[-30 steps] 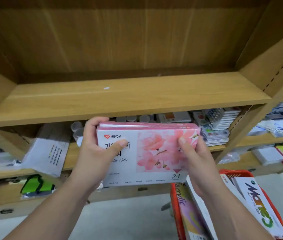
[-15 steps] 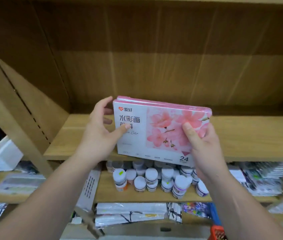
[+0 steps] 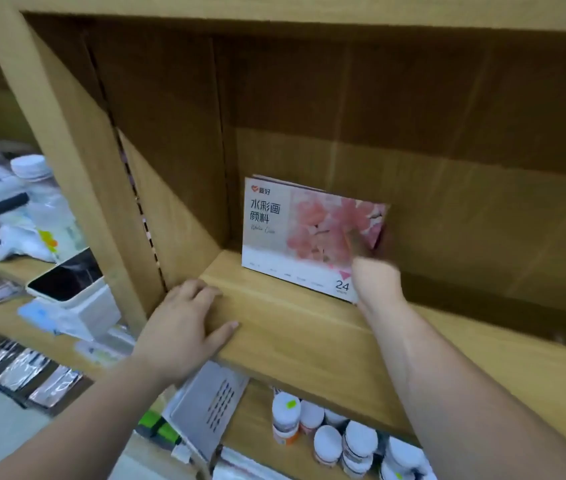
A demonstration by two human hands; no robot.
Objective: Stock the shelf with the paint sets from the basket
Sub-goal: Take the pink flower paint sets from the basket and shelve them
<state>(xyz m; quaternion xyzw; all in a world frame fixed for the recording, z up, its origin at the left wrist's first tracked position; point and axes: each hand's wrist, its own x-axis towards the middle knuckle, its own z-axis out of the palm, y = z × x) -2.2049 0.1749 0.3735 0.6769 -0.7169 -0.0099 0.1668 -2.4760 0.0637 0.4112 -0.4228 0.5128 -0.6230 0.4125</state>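
Left hand [image 3: 184,327] lies spread flat on the front edge of the pale wooden shelf [image 3: 309,327], likely bracing; right hand [image 3: 375,278] pinches the pink-and-white floral paint-set box [image 3: 295,237], steadying it upright near the back-left corner.

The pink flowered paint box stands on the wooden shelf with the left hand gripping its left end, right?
No. In the head view the left hand rests on the wooden shelf at its front edge, apart from the pink flowered paint box standing there.
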